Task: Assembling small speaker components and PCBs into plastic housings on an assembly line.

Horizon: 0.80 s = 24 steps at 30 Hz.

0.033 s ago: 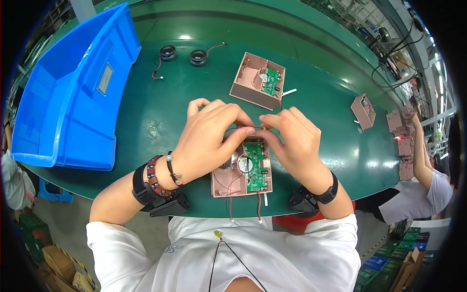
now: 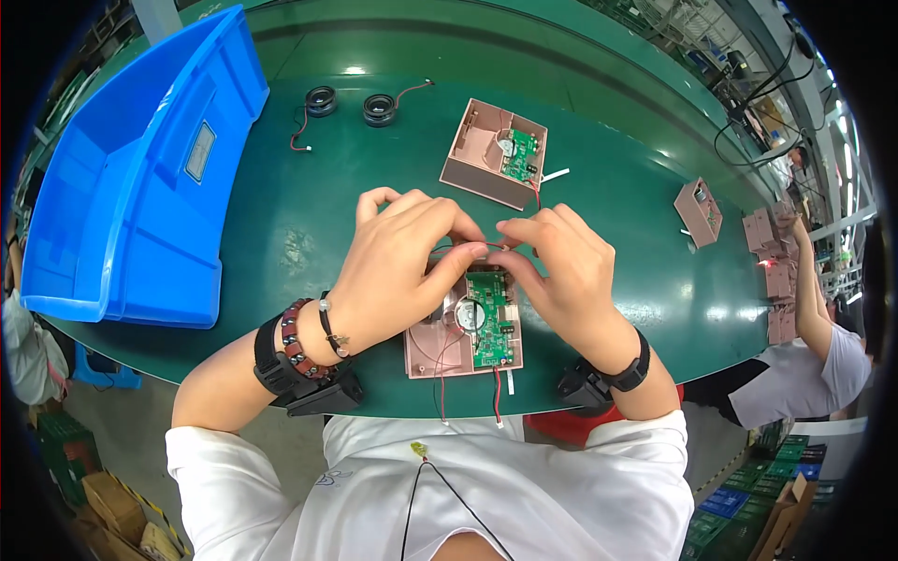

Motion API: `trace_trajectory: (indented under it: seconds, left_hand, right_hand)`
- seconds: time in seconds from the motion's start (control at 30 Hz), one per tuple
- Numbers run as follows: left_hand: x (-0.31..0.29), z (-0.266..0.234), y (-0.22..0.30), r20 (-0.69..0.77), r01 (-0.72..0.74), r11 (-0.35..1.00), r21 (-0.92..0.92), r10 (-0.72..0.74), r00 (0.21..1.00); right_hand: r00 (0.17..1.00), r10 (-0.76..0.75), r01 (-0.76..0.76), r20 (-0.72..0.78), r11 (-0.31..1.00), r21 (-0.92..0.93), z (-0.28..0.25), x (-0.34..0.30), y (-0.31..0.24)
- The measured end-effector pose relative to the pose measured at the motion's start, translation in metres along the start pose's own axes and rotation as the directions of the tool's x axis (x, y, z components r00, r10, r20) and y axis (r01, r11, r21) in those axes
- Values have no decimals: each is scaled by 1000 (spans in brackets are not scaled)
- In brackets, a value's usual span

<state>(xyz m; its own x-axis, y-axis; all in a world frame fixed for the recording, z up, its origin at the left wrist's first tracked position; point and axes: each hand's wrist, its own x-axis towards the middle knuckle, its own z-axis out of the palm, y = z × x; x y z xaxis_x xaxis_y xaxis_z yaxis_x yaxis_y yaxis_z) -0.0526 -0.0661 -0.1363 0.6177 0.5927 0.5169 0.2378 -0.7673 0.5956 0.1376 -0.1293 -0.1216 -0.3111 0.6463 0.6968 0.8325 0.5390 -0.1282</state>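
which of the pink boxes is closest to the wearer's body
The pink box partly hidden by the left hand and right hand; another box lies beyond them, the rest farther right.

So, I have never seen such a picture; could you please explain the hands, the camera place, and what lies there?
These are a person's bare hands, left hand and right hand, no machine. A wide fisheye camera on the person's head looks down, so straight edges bend. The left hand pinches a thin red wire above an open pinkish housing with a green circuit board; the wire reaches the right one, whose grip is hard to judge. On the green table also are two round black speaker-like parts, another housing and a blue bin.
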Motion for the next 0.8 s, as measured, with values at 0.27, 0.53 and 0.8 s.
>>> trace_trajectory:
  seconds: [0.27,0.53,0.8]
  left_hand:
    - [0,1,3,-62,-75,992,97,82,995]
    - [-2,2,0,-54,-66,988,142,74,996]
    - [-4,2,6,2,-4,993,115,4,1000]
  right_hand:
    - [973,194,-221,126,943,250,-6,-6,-2]
    - [997,45,-53,60,988,144,-5,-3,-4]
    - [995,-71,80,65,984,-160,-3,-1,-11]
